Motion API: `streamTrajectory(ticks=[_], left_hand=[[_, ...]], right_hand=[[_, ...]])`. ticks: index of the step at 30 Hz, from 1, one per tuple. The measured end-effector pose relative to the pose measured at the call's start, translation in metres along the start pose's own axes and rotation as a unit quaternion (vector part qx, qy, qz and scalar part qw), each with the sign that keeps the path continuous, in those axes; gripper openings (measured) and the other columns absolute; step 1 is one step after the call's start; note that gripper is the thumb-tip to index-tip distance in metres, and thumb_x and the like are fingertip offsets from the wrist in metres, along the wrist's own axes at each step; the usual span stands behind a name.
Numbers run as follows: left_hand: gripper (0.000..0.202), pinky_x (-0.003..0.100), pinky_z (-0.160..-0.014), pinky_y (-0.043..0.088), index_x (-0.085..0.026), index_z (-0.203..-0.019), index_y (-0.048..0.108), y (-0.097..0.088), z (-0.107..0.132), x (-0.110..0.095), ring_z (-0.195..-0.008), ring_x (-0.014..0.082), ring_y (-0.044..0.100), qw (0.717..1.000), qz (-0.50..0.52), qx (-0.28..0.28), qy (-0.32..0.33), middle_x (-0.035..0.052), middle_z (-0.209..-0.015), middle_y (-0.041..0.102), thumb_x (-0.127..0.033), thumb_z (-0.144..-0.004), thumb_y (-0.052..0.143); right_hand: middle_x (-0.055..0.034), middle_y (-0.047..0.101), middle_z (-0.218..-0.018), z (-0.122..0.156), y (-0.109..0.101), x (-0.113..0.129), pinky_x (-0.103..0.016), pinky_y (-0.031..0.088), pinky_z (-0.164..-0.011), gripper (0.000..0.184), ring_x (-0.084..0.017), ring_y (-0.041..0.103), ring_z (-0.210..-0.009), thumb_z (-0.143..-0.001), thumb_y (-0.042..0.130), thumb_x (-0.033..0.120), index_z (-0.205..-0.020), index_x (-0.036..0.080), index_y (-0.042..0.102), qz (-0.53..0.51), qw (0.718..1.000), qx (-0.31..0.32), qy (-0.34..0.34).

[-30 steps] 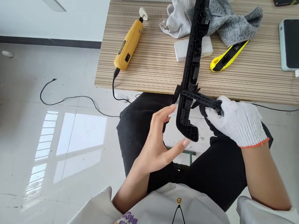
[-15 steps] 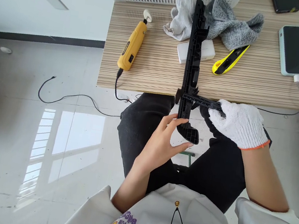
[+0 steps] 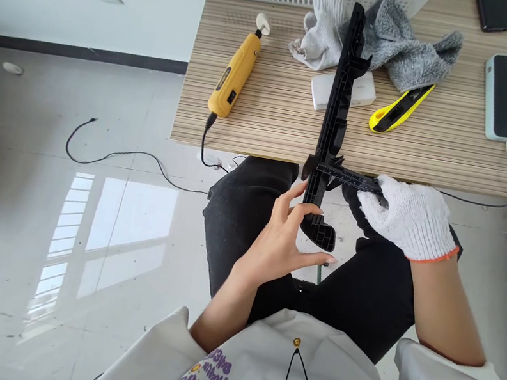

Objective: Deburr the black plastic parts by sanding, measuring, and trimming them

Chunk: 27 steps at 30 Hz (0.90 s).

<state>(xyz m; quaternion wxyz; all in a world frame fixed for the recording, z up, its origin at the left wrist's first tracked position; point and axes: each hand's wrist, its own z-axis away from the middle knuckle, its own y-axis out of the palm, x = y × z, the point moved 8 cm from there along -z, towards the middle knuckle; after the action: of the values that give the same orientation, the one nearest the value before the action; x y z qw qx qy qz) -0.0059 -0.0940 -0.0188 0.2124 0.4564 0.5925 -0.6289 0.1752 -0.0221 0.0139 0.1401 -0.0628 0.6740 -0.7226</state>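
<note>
Black moulded plastic strip extends forward from between the white-gloved right hand and bare left hand, the latter's digits parted about the strip's near end, firm hold indeterminable, the former grasping a caliper straddling it.

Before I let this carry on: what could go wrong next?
The black part extends past the edge of the table, so it could drop if the caliper in the right hand slips. The left hand, spread at the part's near end, might knock it askew. Swinging it right could bump the utility knife.
</note>
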Motion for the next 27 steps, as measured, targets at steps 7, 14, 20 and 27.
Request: streamTrajectory(ticks=[7, 14, 20, 27], left_hand=[[0.066, 0.059, -0.113, 0.048, -0.03, -0.128, 0.052, -0.001, -0.001, 0.002, -0.148, 0.0403, 0.034, 1.0, -0.025, -0.013, 0.008, 0.0139, -0.153, 0.03, -0.062, -0.078, 0.081], [0.055, 0.052, -0.111, 0.05, -0.029, -0.121, 0.056, 0.001, -0.003, 0.005, -0.145, 0.0367, 0.037, 1.0, -0.019, 0.007, -0.01, 0.012, -0.147, 0.038, -0.053, -0.08, 0.083], [0.055, 0.049, -0.113, 0.048, -0.029, -0.121, 0.055, 0.0, -0.001, 0.013, -0.145, 0.0351, 0.041, 0.998, 0.021, 0.031, -0.059, 0.0113, -0.146, 0.04, -0.047, -0.079, 0.086], [0.072, 0.054, -0.108, 0.05, -0.028, -0.13, 0.037, 0.003, 0.003, 0.023, -0.135, 0.0344, 0.051, 0.993, 0.104, 0.001, -0.06, 0.014, -0.141, 0.045, -0.053, -0.081, 0.082]], right_hand=[[-0.0119, 0.067, -0.065, 0.0, -0.003, 0.003, -0.034, 0.021, -0.058, 0.045, -0.023, 0.056, -0.06, -0.1, 0.031, 0.043, -0.087, 0.019, 0.067, -0.019, 1.0, -0.003, -0.005], [-0.0075, 0.061, -0.058, -0.005, 0.014, -0.006, -0.032, 0.019, -0.056, 0.045, -0.022, 0.056, -0.056, -0.095, 0.04, 0.053, -0.082, 0.019, 0.068, -0.007, 1.0, -0.023, 0.005], [-0.0082, 0.063, -0.06, -0.005, 0.015, -0.002, -0.03, 0.021, -0.059, 0.057, -0.022, 0.058, -0.059, -0.093, 0.037, 0.065, -0.088, 0.018, 0.069, -0.009, 0.999, 0.009, 0.029], [-0.0058, 0.062, -0.059, -0.003, 0.005, 0.008, -0.029, 0.017, -0.057, 0.048, -0.019, 0.053, -0.053, -0.093, 0.039, 0.057, -0.102, 0.018, 0.065, -0.011, 0.998, -0.017, 0.058]])
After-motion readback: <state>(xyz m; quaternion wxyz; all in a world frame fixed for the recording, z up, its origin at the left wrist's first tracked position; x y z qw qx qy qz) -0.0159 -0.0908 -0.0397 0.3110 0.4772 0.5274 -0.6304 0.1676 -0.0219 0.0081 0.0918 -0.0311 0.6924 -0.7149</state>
